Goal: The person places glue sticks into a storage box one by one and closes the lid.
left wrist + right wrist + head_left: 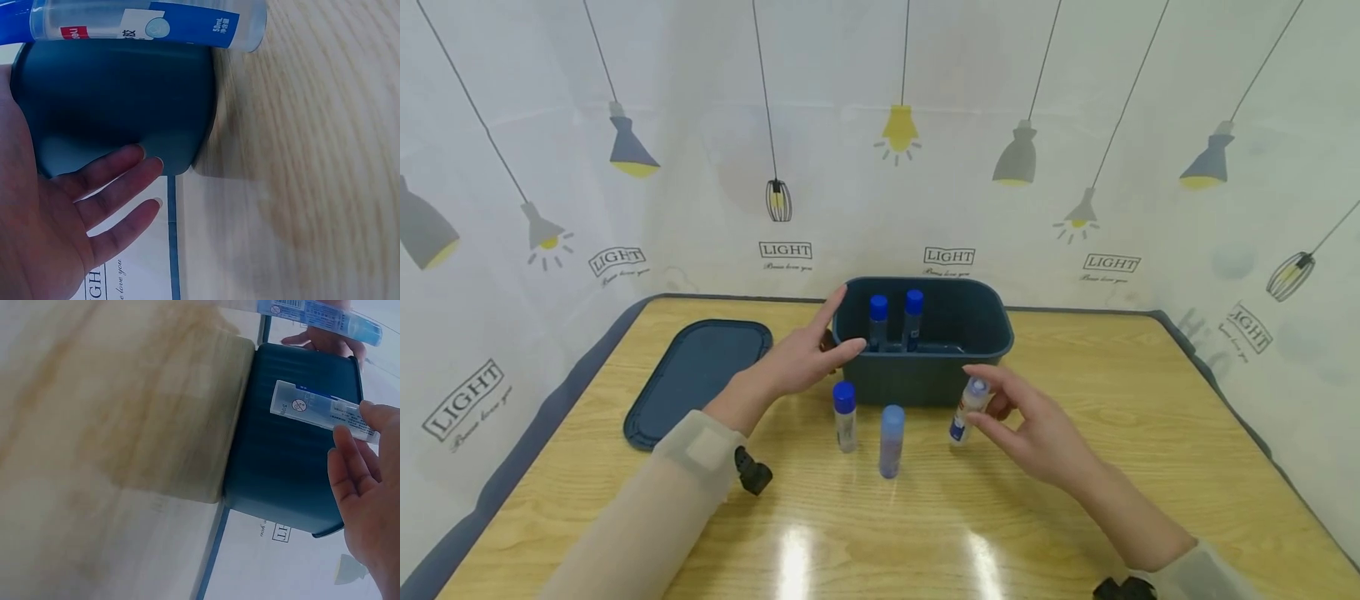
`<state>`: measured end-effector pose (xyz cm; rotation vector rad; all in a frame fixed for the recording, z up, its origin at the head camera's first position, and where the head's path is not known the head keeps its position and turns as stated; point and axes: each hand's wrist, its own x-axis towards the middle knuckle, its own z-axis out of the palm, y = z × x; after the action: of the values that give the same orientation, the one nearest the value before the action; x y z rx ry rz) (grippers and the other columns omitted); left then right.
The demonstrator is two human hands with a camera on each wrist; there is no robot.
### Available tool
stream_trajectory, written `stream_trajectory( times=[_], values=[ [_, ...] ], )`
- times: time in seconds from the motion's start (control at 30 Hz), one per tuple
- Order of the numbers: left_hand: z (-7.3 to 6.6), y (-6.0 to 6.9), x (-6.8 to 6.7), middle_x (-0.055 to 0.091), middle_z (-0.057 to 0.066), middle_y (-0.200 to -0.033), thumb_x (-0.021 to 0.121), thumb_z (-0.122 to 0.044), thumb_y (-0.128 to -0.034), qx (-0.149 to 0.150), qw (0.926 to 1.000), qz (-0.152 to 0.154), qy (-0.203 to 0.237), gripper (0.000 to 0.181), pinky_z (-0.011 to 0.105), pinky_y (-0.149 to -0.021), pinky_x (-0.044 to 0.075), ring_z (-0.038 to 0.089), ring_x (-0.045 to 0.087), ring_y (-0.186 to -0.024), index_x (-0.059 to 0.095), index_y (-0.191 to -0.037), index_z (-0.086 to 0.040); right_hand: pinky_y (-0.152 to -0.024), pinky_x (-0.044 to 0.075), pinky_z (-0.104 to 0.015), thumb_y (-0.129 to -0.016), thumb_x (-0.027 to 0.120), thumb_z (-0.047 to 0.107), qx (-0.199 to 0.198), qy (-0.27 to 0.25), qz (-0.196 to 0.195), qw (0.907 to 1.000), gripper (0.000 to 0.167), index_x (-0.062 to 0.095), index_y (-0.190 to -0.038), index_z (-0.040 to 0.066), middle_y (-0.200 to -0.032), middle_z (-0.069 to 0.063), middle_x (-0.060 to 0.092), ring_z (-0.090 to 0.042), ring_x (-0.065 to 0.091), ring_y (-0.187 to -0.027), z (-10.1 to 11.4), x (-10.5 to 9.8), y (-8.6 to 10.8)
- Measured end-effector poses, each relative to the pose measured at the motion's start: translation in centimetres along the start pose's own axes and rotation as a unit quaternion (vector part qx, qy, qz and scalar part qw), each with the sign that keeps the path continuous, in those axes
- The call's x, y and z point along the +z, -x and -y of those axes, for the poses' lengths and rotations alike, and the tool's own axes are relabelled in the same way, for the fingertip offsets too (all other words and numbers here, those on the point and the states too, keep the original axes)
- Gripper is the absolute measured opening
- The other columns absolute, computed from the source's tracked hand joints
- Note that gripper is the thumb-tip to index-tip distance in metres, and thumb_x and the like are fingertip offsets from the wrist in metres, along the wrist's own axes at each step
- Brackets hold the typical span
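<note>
A dark teal bin (917, 379) stands at the table's back, two blue-capped glue bottles (877, 310) upright inside at its left. My left hand (797, 358) lies against the bin's left end, fingers spread, also seen beside the bin (112, 106) in the left wrist view. With thumb and fingers my right hand (1037, 425) pinches a clear bottle (962, 419) near its top, in front of the bin's right part; the right wrist view shows this bottle (312, 409) too. A blue-capped bottle (846, 421) and a light-blue-capped bottle (891, 446) stand on the table between my hands.
A dark blue lid (703, 375) lies flat on the wooden table (1120, 400), left of the bin. Behind the table hangs a pale cloth (850, 75) printed with lamps.
</note>
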<state>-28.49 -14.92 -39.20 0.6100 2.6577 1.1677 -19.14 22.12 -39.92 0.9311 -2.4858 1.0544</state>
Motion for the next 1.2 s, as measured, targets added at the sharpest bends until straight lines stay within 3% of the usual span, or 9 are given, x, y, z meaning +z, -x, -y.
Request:
stream_trajectory(
  times=[0.2, 0.43, 0.53, 0.6, 0.77, 0.93, 1.07, 1.2],
  values=[
    [-0.3, 0.2, -0.4, 0.075, 0.01, -0.107, 0.052, -0.079, -0.1029, -0.01, 0.9999, 0.003, -0.009, 0.098, 0.042, -0.078, 0.056, 0.028, 0.072, -0.093, -0.012, -0.172, -0.052, -0.075, 0.059, -0.021, -0.093, 0.08, -0.01, -0.049, -0.035, -0.049, 0.997, 0.067, 0.057, -0.154, 0.007, -0.1, 0.0, 0.073, -0.006, 0.069, -0.079, 0.7, -1.4, -1.9],
    [-0.3, 0.1, -0.7, 0.075, 0.011, -0.109, 0.053, -0.079, -0.1027, -0.013, 0.9998, 0.007, -0.009, 0.099, 0.042, -0.079, 0.056, 0.029, 0.072, -0.094, -0.012, -0.173, -0.052, -0.079, 0.056, -0.017, -0.093, 0.075, -0.016, -0.068, -0.089, -0.108, 0.9878, 0.071, 0.053, -0.157, 0.005, -0.107, -0.009, 0.072, -0.009, 0.066, -0.081, 2.9, -4.1, -5.8],
    [-0.5, 0.0, -0.7, 0.074, 0.013, -0.111, 0.054, -0.079, -0.1024, -0.014, 0.9998, 0.009, -0.011, 0.1, 0.041, -0.079, 0.056, 0.032, 0.072, -0.096, -0.011, -0.173, -0.052, -0.08, 0.056, -0.017, -0.094, 0.075, -0.014, -0.073, -0.094, -0.124, 0.9851, 0.069, 0.053, -0.157, 0.005, -0.105, -0.013, 0.072, -0.009, 0.068, -0.08, 3.0, -4.8, -7.6],
    [-0.6, 0.0, -0.8, 0.074, 0.014, -0.112, 0.054, -0.079, -0.1025, -0.016, 0.9998, 0.009, -0.012, 0.099, 0.042, -0.079, 0.056, 0.034, 0.072, -0.096, -0.011, -0.173, -0.053, -0.077, 0.055, -0.017, -0.097, 0.076, -0.007, -0.061, -0.074, -0.129, 0.9869, 0.066, 0.055, -0.157, 0.01, -0.101, -0.011, 0.073, -0.007, 0.07, -0.08, 2.7, -5.1, -8.6],
    [-0.7, 0.0, -0.7, 0.075, 0.015, -0.111, 0.055, -0.078, -0.1029, -0.016, 0.9997, 0.009, -0.014, 0.099, 0.042, -0.079, 0.056, 0.035, 0.071, -0.095, -0.011, -0.173, -0.053, -0.075, 0.055, -0.021, -0.104, 0.077, 0.013, 0.008, -0.008, -0.097, 0.9952, 0.061, 0.055, -0.159, 0.025, -0.1, -0.007, 0.073, -0.012, 0.068, -0.084, 1.0, -5.2, -10.6],
    [-0.6, 0.0, -0.7, 0.074, 0.014, -0.108, 0.055, -0.077, -0.1033, -0.012, 0.9998, 0.011, -0.015, 0.1, 0.041, -0.077, 0.055, 0.033, 0.07, -0.093, -0.01, -0.173, -0.051, -0.095, 0.057, -0.048, -0.106, 0.077, 0.025, 0.078, 0.028, -0.048, 0.9954, 0.058, 0.053, -0.159, 0.023, -0.113, -0.014, 0.072, -0.03, 0.067, -0.105, -1.1, -4.5, -12.2],
    [-0.6, -0.1, -0.6, 0.074, 0.014, -0.108, 0.055, -0.077, -0.1034, -0.011, 0.9997, 0.01, -0.018, 0.099, 0.041, -0.077, 0.056, 0.032, 0.07, -0.091, -0.011, -0.173, -0.051, -0.113, 0.045, -0.067, -0.106, 0.077, 0.027, 0.119, 0.055, -0.016, 0.9912, 0.057, 0.054, -0.158, 0.021, -0.127, -0.02, 0.072, -0.043, 0.058, -0.13, -2.3, -3.8, -13.2],
    [-0.6, -0.1, -0.5, 0.074, 0.015, -0.109, 0.055, -0.077, -0.1034, -0.014, 0.9997, 0.014, -0.017, 0.099, 0.041, -0.077, 0.055, 0.032, 0.069, -0.089, -0.011, -0.173, -0.052, -0.122, 0.031, -0.072, -0.106, 0.076, 0.027, 0.137, 0.08, 0.008, 0.9873, 0.054, 0.055, -0.156, 0.019, -0.133, -0.024, 0.074, -0.048, 0.053, -0.139, -3.0, -3.1, -13.8]
  ],
)
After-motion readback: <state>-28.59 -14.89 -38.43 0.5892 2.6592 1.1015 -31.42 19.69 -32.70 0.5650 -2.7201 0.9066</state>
